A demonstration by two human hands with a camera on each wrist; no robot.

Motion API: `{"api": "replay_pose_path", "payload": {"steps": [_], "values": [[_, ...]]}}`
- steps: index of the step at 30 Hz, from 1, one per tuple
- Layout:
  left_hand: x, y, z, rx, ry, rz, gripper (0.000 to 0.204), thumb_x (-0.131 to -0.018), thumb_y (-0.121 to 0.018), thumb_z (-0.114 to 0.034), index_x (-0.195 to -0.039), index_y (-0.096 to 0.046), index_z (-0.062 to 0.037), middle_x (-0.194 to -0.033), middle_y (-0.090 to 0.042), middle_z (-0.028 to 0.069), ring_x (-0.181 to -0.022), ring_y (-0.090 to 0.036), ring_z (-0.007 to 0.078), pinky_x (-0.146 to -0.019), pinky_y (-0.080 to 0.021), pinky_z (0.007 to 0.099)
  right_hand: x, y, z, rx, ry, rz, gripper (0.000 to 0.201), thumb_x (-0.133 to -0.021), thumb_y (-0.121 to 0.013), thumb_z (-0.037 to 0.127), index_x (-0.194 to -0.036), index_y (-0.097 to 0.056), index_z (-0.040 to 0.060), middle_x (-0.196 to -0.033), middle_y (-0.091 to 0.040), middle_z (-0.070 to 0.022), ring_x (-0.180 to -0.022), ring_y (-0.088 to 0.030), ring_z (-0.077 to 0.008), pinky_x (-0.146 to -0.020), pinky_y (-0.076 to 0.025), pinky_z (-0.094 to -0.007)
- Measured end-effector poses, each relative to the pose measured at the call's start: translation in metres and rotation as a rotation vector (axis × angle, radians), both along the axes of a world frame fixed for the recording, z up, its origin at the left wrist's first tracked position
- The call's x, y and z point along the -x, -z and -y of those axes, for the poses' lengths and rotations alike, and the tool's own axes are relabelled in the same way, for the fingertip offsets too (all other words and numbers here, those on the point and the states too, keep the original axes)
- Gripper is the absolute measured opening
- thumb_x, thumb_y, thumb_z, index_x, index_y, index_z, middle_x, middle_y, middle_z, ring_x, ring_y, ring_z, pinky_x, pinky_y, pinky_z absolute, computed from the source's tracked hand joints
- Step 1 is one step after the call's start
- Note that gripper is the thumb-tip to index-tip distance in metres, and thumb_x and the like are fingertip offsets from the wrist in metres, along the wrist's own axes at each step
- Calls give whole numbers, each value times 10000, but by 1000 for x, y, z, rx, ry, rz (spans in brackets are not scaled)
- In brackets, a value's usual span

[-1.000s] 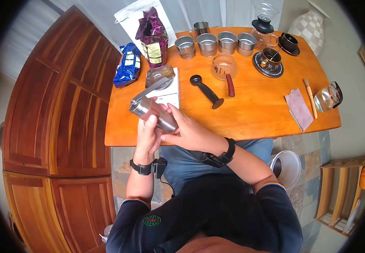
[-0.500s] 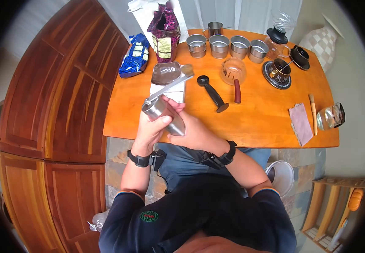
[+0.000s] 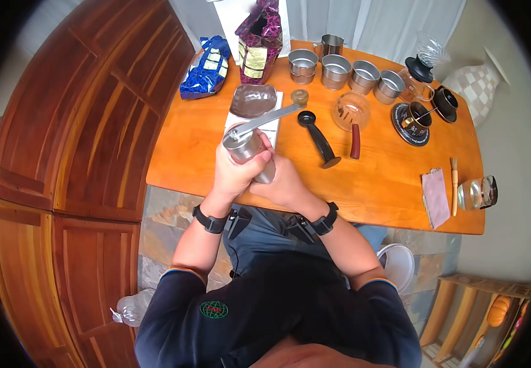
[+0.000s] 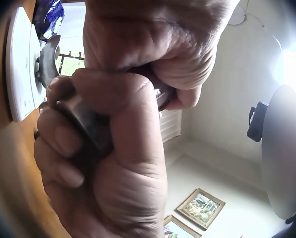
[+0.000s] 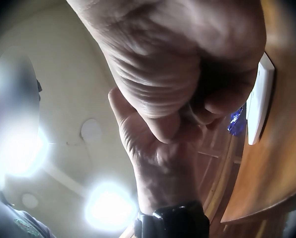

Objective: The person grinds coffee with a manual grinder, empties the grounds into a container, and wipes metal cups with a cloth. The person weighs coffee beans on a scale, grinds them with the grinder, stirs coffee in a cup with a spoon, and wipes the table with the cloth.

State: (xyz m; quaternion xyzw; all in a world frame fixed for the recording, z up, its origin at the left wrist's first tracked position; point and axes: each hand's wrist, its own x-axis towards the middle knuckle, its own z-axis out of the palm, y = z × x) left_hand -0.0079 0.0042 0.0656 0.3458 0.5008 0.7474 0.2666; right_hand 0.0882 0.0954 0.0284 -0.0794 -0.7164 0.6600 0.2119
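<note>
Both hands hold a steel hand coffee grinder point(image 3: 242, 146) just over the table's near edge, tilted with its lid up and away. My left hand point(image 3: 231, 172) wraps round its upper body, the thumb across the front. My right hand point(image 3: 282, 183) grips the lower end, its fingers against the left hand. A flat crank arm point(image 3: 268, 116) runs from the lid to a wooden knob point(image 3: 300, 97) at the upper right. Behind the grinder, a brown dish point(image 3: 253, 101) sits on a white scale point(image 3: 273, 130). Palms and fingers hide much of the grinder in both wrist views.
A black scoop point(image 3: 319, 141) and an orange, red-handled bowl-shaped utensil point(image 3: 351, 113) lie to the right. Several metal cups point(image 3: 336, 72) line the back, beside purple point(image 3: 259, 55) and blue point(image 3: 207, 70) bags. Farther right are a cloth point(image 3: 435, 197), a brush point(image 3: 454, 187) and a glass pot point(image 3: 477, 193).
The head view has shifted, so the table sits turned and further right. The grinder has tipped more upright, and the right hand has closed further round its lower end. The crank knob appears further right.
</note>
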Motion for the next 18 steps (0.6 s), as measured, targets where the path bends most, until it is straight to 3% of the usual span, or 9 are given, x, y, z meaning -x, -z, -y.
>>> {"api": "replay_pose_path", "payload": {"steps": [5,7,18], "values": [[1,0,-1,9,-30,-17,350,-789,-738,-35,-1102,-584,-7,-943,-660,35,-862,-624,108,-787,-517,278,2,0,1,-67,41,25,679,-735,-817,221,-1310,-547,-18,-1118,-701,-183,-1075,-693,-260,-915,-529,-357],[4,5,0,17,4,-77,383,-821,-710,-25,-1164,-540,-11,-990,-639,90,-880,-652,190,-822,-545,355,4,5,0,-118,40,-23,918,-737,-856,256,-1470,-401,-56,-1318,-626,-191,-1212,-617,-214,-1007,-471,-334],[-2,7,0,7,-6,-56,363,-826,-694,-22,-1153,-537,-6,-986,-636,91,-887,-643,186,-837,-534,352,-3,1,4,-160,101,52,962,-747,-856,254,-1510,-353,-47,-1332,-623,-189,-1220,-626,-221,-1005,-476,-334]]}}
